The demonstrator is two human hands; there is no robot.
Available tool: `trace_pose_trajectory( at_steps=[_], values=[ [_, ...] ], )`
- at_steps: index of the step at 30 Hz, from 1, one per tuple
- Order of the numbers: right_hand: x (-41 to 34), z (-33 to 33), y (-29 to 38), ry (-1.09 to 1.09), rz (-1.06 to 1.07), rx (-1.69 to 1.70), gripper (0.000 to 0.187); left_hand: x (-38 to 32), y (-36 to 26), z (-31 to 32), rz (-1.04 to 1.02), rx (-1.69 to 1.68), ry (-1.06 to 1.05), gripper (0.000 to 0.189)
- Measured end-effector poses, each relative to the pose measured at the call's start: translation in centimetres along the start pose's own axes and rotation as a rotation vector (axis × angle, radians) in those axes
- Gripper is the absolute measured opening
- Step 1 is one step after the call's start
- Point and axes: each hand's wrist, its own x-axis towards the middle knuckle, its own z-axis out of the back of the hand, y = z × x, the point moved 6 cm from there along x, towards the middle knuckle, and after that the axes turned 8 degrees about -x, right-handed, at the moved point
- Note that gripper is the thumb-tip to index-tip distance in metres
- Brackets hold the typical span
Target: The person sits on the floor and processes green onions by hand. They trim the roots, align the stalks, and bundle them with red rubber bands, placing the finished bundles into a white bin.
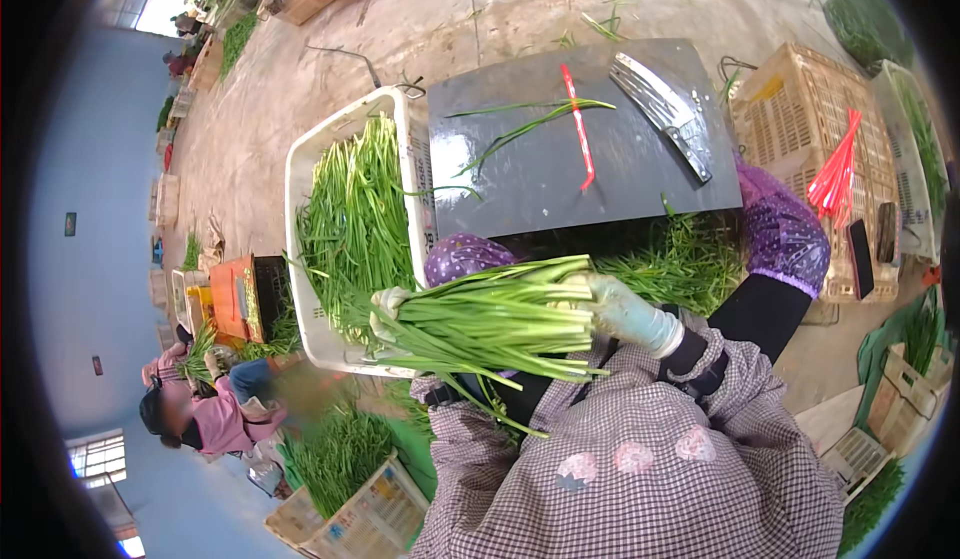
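Note:
A thick bunch of garlic chives lies crosswise in front of my chest, its pale stalk ends to the right. My left hand, in a whitish glove, is closed around the leafy part at the left. At the stalk ends, my right hand, in a pale blue glove, grips the bunch; some of its fingers are hidden. Beyond them is a dark board. On it lie a red tie strip, a few loose chive leaves crossing it, and a wet kitchen knife.
A white plastic crate filled with chives stands left of the board. Loose greens lie below its near edge. On the right, an upturned crate bears red strips and a phone. Another person sits at the left.

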Motion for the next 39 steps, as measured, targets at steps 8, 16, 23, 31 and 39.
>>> trace_pose_trajectory(
  at_steps=[8, 16, 23, 31, 39],
  values=[
    [-6.2, 11.8, -2.3, -0.183, -0.109, -0.593, 0.027, -1.3, -1.1, 2.8, 0.121, 0.183, -0.198, 0.02],
    [-3.2, 1.8, 3.7, -0.19, 0.244, -0.487, 0.039, -1.6, -3.3, 3.0, 0.1, 0.177, -0.139, 0.014],
    [-2.2, 2.1, 2.0, -0.493, 0.276, -0.704, 0.021, -1.6, -5.2, 4.4, 0.046, 0.314, -0.25, 0.016],
    [-6.7, 6.9, 3.6, -0.728, 0.29, -0.729, 0.017, -1.5, -6.0, 6.5, 0.074, 0.151, -0.338, 0.022],
    [-3.6, 1.5, 2.9, -0.434, 0.359, -0.574, 0.029, -0.9, -6.5, 5.9, 0.042, 0.443, -0.382, 0.021]
  ],
)
